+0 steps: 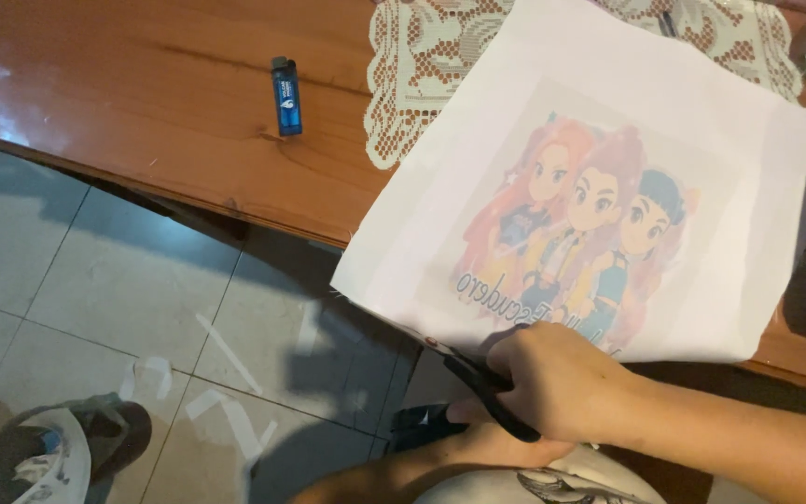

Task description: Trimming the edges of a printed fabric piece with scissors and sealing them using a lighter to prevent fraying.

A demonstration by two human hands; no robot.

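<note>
Place: a room in a home, likely a living or dining area
Table: a polished reddish wooden table (142, 84), the household kind, not a workbench
Cloth: a cream lace doily (422, 65) spread on the table, a domestic touch
Floor: pale glazed floor tiles (95, 271) with thin grout lines, strewn with white paper strips (230, 355)
Small things: a blue lighter (286, 95) lying loose on the wood
Activity: a printed cartoon sheet (608, 187) and black scissors (482, 383), hobby craft work done at home

hands (552, 387): 2, bare | forearms: no sleeves | shirt (552, 485): white, dark print
</note>
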